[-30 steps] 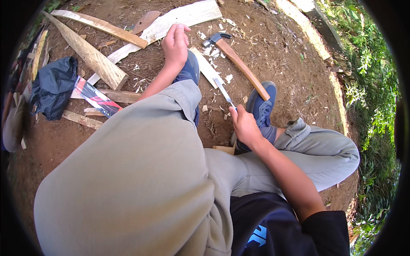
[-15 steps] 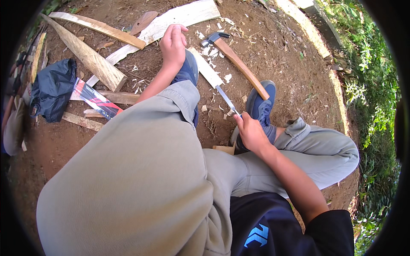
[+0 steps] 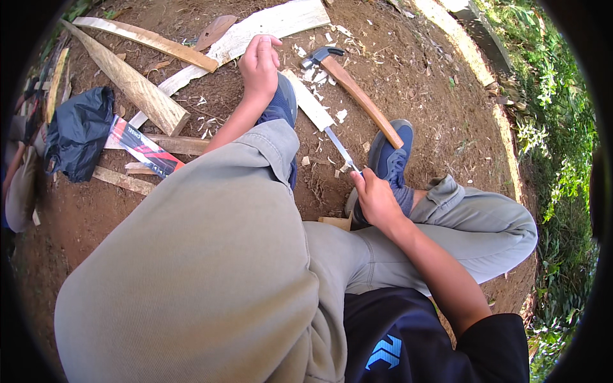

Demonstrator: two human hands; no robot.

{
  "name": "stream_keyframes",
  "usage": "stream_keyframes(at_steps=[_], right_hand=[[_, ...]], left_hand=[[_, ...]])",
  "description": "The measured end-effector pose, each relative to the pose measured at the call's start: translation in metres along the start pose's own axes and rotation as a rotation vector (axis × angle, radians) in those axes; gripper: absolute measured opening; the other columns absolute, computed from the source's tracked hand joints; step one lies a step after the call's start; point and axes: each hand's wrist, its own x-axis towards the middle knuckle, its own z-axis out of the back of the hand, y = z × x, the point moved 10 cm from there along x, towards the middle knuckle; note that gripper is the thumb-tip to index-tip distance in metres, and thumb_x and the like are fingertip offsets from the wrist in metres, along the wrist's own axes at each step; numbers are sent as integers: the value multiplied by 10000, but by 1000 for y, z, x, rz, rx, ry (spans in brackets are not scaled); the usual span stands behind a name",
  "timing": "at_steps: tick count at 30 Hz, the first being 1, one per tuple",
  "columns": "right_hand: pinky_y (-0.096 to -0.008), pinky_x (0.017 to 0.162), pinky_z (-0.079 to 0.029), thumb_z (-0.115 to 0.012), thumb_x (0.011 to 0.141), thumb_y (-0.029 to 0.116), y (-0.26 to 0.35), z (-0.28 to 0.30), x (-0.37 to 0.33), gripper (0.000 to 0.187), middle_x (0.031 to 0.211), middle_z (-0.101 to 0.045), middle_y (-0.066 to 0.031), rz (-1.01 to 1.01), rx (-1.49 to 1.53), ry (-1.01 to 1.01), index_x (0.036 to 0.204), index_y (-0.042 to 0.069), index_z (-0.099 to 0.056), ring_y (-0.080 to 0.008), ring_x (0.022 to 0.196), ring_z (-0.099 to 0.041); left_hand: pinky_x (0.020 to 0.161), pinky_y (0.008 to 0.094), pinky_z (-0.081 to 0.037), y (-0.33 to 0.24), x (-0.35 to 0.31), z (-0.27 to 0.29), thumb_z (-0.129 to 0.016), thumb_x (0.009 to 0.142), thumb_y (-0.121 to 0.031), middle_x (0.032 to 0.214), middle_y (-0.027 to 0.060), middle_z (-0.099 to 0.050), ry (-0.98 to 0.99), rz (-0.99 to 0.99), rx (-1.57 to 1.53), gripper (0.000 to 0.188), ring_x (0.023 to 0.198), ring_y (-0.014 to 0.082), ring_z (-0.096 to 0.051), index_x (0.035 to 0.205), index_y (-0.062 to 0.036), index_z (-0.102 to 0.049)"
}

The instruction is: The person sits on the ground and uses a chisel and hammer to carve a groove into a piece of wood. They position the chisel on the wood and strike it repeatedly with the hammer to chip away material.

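My right hand (image 3: pixel 378 201) is closed around the handle end of a chisel (image 3: pixel 340 148). Its narrow metal blade reaches forward to the near end of a pale, flat wood strip (image 3: pixel 310 105) lying on the dirt; the two seem to touch. Farther off, above my left shoe, my left hand (image 3: pixel 259 64) is raised with its fingers stretched out and nothing visible in it. A claw hammer (image 3: pixel 357 94) with a wooden handle lies right of the strip, its handle end against my right shoe (image 3: pixel 387 153).
Wood shavings and chips (image 3: pixel 319 78) litter the dirt. Left lie a tapered timber (image 3: pixel 131 83), a long pale board (image 3: pixel 268 29), a black plastic bag (image 3: pixel 80 134) and a printed chisel package (image 3: pixel 145 148). Part of another person (image 3: pixel 20 185) shows blurred at the left edge. Greenery (image 3: pixel 559 159) borders the right.
Both my hands and the chisel stay almost where they were. At the far left edge, the blurred part of another person has shifted slightly.
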Motion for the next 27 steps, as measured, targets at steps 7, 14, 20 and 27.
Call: stream_keyframes(at_steps=[7, 14, 20, 27], right_hand=[[-630, 791, -483, -435, 1089, 381, 2, -5, 13, 447, 846, -650, -372, 15, -25, -10, 1008, -46, -543, -575, 899, -620], [-628, 783, -471, -423, 1093, 389, 11, -8, 18, 461, 846, -649, -363, 9, 54, -6, 1005, -48, -541, -586, 886, -610], [-628, 790, -467, -423, 1093, 383, 1, 2, 5, 456, 847, -641, -373, 8, -4, 2, 991, -48, -535, -588, 903, -602], [-632, 790, -469, -431, 1091, 371, -6, 0, 4, 439, 831, -633, -380, 45, -35, -31, 994, -44, -535, -585, 887, -606]], left_hand=[[553, 272, -404, 1, 0, 3, -416, 1080, -247, 589, 1, -525, -23, 18, -12, 353, 561, 82, -505, 928, -40, -658], [564, 278, -411, 1, 0, 3, -416, 1079, -249, 591, 4, -530, -18, 4, 6, 354, 564, 86, -506, 937, -36, -661], [513, 240, -358, -1, 0, 1, -390, 1086, -255, 630, -8, -483, -2, -1, -2, 345, 546, 67, -423, 974, -41, -636], [511, 242, -353, 0, 0, 0, -388, 1087, -251, 634, -8, -483, -4, 3, -12, 342, 545, 68, -421, 980, -42, -637]])
